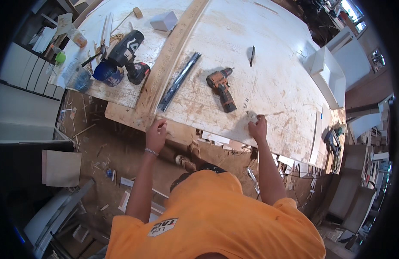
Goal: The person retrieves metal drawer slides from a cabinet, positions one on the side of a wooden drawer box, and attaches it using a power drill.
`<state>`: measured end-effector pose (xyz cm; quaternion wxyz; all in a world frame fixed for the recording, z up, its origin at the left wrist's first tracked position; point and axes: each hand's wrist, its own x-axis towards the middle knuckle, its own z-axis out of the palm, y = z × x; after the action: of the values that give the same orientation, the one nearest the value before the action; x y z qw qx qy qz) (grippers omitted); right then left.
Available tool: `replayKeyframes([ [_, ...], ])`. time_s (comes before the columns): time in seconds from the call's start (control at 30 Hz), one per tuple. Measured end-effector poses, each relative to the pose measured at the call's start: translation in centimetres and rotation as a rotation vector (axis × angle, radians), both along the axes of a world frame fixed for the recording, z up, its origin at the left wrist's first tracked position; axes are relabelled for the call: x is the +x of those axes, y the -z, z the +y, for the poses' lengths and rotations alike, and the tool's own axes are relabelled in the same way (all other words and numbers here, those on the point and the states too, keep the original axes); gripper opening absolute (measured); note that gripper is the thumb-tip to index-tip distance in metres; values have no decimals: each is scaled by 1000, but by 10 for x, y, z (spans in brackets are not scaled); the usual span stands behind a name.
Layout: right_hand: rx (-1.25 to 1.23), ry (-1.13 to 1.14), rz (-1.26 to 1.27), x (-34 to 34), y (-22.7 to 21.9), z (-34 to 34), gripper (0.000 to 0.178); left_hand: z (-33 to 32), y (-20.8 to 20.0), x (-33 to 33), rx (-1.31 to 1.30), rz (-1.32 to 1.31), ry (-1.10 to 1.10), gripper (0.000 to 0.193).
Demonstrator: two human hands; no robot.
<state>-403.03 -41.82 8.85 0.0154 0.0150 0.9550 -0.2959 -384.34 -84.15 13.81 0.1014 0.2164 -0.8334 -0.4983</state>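
Observation:
My left hand (pixel 156 134) is just off the table's front edge, its fingers curled together; whatever they may hold is too small to make out. At the front of the white worktable (pixel 268 86), my right hand (pixel 258 127) has its fingers closed at a small whitish, partly clear thing (pixel 251 115), perhaps a little plastic bag. A few small screws (pixel 246 102) lie just beyond it. To the left of them rests an orange and black cordless drill (pixel 221 88), its bit pointing away from me. A long dark metal strip (pixel 179 82) lies between the drill and a wooden beam (pixel 170 56).
Left of the beam stand a black nail gun-like power tool (pixel 127 47) and a blue tub (pixel 108 72). A slim dark tool (pixel 252 56) lies farther back. At right are a white open box (pixel 329 77) and another power tool (pixel 332 140). Wood scraps litter the floor (pixel 96 151).

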Motion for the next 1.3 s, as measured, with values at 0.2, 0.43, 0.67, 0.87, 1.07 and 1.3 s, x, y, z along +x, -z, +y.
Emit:
replayKeyframes([
  [0.2, -97, 72, 110, 18, -1, -1, 47, 5, -6, -121, -621, -80, 154, 60],
  [0.43, -185, 110, 140, 3, 5, -7, 38, 3, 12, -192, -849, -360, 135, 69],
  [0.67, -731, 514, -126, 20, -9, 1, 28, -42, 25, -212, -98, -366, 406, 41],
  [0.87, -770, 237, -338, 73, -94, -102, 33, -38, -19, -164, 1113, -423, 277, 28],
  [1.07, -645, -198, -219, 21, -126, -245, 51, -40, -62, -139, 805, -74, 586, 49],
  [1.3, -1067, -18, 105, 17, -241, -358, 30, -57, -105, -138, 328, 82, 783, 57],
])
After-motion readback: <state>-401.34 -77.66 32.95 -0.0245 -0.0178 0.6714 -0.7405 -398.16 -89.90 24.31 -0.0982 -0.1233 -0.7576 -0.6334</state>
